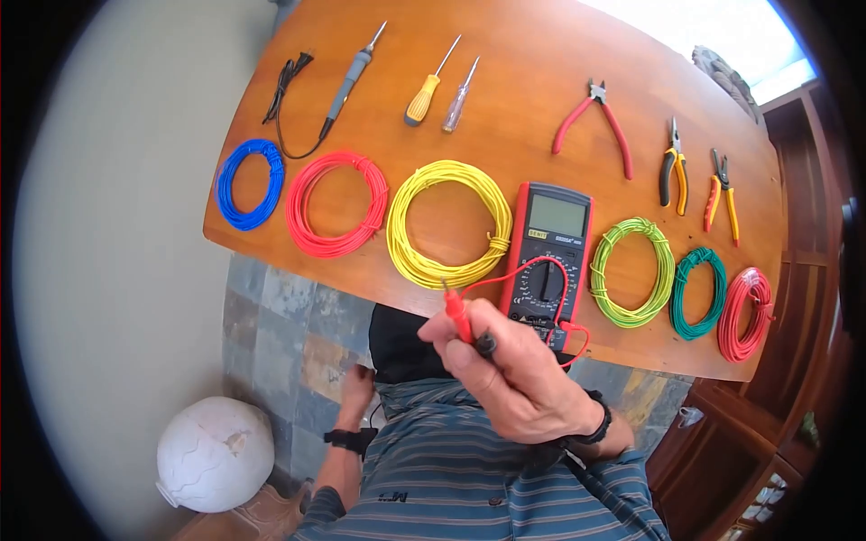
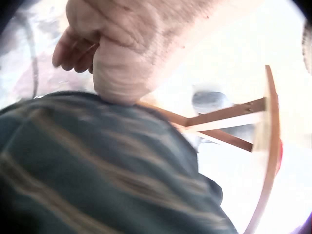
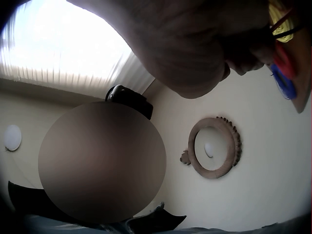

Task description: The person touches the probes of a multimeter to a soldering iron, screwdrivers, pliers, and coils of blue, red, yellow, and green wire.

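My right hand (image 1: 523, 374) is raised in front of the table edge, gripping a red multimeter probe (image 1: 458, 314) whose metal tip points up and away. A black probe end (image 1: 486, 343) shows beside it in the same grip. From the red probe a thin red lead (image 1: 501, 277) loops across the red-and-black digital multimeter (image 1: 557, 216), whose screen looks blank. My left hand (image 1: 357, 388) hangs low by the lap, below the table; in the left wrist view its fingers (image 2: 73, 56) are loosely curled with nothing seen in them.
Coils of blue (image 1: 249, 184), red (image 1: 336, 205), yellow (image 1: 448, 224), yellow-green (image 1: 632, 272) and dark green wire (image 1: 697, 294) line the near edge. Behind lie a soldering iron (image 1: 346, 93), screwdrivers (image 1: 421, 100) and several pliers (image 1: 674, 167). A white round pot (image 1: 216, 453) stands on the floor.
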Available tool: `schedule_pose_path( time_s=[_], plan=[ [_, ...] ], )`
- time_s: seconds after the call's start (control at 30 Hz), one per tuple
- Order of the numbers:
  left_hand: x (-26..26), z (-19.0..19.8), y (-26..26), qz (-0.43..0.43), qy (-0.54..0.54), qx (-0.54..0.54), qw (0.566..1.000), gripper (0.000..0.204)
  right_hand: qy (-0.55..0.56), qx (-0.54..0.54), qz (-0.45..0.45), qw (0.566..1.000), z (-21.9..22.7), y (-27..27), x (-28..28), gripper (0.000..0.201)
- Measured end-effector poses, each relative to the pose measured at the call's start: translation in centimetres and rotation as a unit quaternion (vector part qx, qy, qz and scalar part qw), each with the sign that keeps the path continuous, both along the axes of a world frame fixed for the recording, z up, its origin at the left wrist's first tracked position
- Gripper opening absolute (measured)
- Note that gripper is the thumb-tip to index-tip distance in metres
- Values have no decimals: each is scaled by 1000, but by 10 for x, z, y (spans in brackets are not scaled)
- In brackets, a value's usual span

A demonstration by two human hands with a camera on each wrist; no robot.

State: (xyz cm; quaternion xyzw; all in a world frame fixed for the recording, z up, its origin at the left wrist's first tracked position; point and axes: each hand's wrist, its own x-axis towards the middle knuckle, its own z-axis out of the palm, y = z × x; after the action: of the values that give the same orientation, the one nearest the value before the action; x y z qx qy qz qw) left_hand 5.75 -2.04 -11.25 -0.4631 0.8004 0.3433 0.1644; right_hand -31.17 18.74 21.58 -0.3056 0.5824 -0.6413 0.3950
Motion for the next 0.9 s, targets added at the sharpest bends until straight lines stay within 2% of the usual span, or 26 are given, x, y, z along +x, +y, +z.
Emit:
schedule_pose_path(
  time_s=[0.03, 0.1, 0.13, 0.17, 0.2, 0.23, 0.27, 0.3, 0.37, 0.4, 0.47, 0.5, 0.63, 0.77, 0.83, 0.87, 0.9],
  plan=[
    [-21, 26, -16, -11, 25, -45, 999, 35, 3, 14, 8, 1000, 0, 1, 4, 21],
    [-85, 127, -30, -11, 76, -89, 993, 33, 16, 48, 7, 999, 0, 0, 13, 22],
    [-106, 157, -35, 24, 155, -3, 988, 34, 19, 48, 1, 999, -4, -4, 21, 22],
    [-125, 183, -39, 58, 231, 83, 968, 35, 84, 6, -39, 996, -12, -10, 30, 24],
    [-147, 213, -35, 51, 236, 84, 967, 35, 149, -37, -78, 985, -13, -14, 33, 25],
    [-169, 241, -26, 7, 325, 132, 936, 39, 104, 21, -7, 994, -2, -11, 33, 33],
    [-188, 265, -14, -38, 408, 180, 894, 44, 107, 21, 13, 994, -3, -12, 37, 34],
    [-204, 282, 0, -73, 435, 195, 876, 47, 129, 12, 18, 991, -6, -14, 41, 32],
    [-224, 299, 21, -159, 454, 232, 846, 53, 158, 5, 16, 987, -12, -10, 47, 30],
    [-231, 297, 27, -166, 457, 233, 842, 53, 152, 19, 13, 988, -13, -7, 49, 27],
    [-242, 290, 35, -213, 514, 270, 786, 53, 149, 29, 8, 988, -18, -3, 47, 24],
    [-247, 289, 38, -207, 525, 282, 776, 48, 154, 19, -3, 988, -22, 1, 44, 24],
    [-260, 298, 48, -207, 521, 283, 778, 38, 166, 20, -16, 986, -24, 12, 37, 21],
    [-272, 307, 55, -229, 532, 261, 772, 38, 181, -3, -25, 983, -13, 22, 26, 23],
    [-276, 311, 60, -172, 552, 271, 770, 37, 179, -21, -41, 983, -13, 27, 24, 27],
    [-276, 314, 61, -177, 549, 270, 771, 37, 218, -39, -73, 973, -14, 28, 23, 32],
    [-277, 318, 61, -130, 557, 294, 765, 38, 256, -56, -106, 959, -15, 31, 23, 37]
  ],
)
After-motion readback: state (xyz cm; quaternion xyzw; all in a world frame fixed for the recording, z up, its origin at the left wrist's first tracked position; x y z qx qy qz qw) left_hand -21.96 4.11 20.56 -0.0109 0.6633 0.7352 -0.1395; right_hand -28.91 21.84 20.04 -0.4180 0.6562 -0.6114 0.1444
